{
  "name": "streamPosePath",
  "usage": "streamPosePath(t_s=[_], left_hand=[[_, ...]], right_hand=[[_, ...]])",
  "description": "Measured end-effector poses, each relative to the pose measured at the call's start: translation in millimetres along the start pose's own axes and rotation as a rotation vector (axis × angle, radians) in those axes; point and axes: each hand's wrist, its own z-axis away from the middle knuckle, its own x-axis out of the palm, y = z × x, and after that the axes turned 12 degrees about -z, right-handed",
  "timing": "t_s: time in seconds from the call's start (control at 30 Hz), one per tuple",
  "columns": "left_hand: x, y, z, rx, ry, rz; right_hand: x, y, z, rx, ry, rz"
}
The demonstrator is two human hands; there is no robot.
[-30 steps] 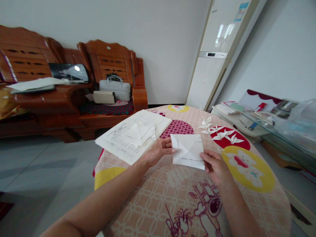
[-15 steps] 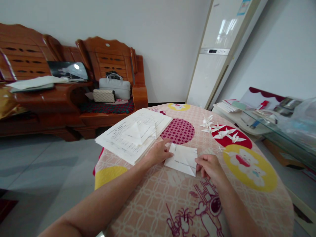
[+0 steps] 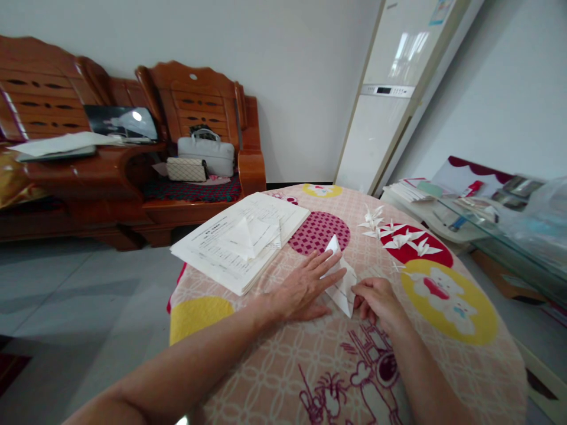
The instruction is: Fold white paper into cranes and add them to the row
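Observation:
A folded piece of white printed paper (image 3: 341,293) lies on the patterned tablecloth (image 3: 266,366), with a pointed flap at its far end. Across its left side rests my left hand (image 3: 308,284), fingers stretched out and slightly spread, hiding part of the sheet. My right hand (image 3: 374,301) pinches the paper's right edge between thumb and forefinger, the other fingers curled under. Left of them is a stack of printed sheets (image 3: 212,248), and on top of it sit folded white paper pieces (image 3: 248,237).
Several white paper cranes (image 3: 401,239) stand on the table's right rear part. Beyond the right edge is a glass shelf (image 3: 487,239) with papers and a plastic bag (image 3: 544,206). Wooden chairs (image 3: 195,106) holding bags stand at the back left, a tall white air conditioner (image 3: 376,130) behind.
The square's left part has been folded over, leaving a narrower, pointed shape. My left hand has moved right and flattened onto the paper; my right hand keeps its pinch.

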Motion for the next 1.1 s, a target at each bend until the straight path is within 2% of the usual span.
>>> streamPosePath(t_s=[0.1,0.2,0.37,0.53,0.67,0.73,0.83,0.9,1.03,1.1], left_hand=[[4.5,6.7,-3.7,0.012,-0.027,-0.052],[9.6,13.1,-10.2,-0.038,-0.004,-0.107],[12.3,10.4,-17.0,-0.094,0.065,-0.138],[5.8,-3.7,-6.6,0.028,0.045,-0.107],[7.7,-5.3,2.9,0.131,-0.067,-0.056],[11.2,-2.4,4.7,0.153,-0.109,-0.053],[15.0,1.2,4.1,0.143,-0.117,-0.043],[16.0,0.8,2.9,0.127,-0.121,-0.012],[17.2,-5.0,2.1,0.058,-0.143,0.081],[16.6,-6.4,2.8,0.032,-0.145,0.116]], right_hand=[[-2.0,-4.8,1.9,0.042,-0.087,-0.177],[-2.4,-8.3,4.1,0.026,-0.160,-0.362],[-0.6,-9.9,6.0,0.052,-0.229,-0.409],[-7.3,-7.3,4.7,0.022,-0.173,-0.251],[-17.3,-2.1,0.9,-0.007,-0.117,0.065],[-22.0,-2.0,-1.6,-0.108,-0.046,0.230],[-24.7,-5.9,-2.4,-0.448,0.099,0.392],[-20.7,-9.4,1.5,-0.568,0.003,0.423],[-3.2,-15.2,18.4,-0.663,-0.305,0.583],[3.1,-18.0,26.2,-0.668,-0.377,0.631]])
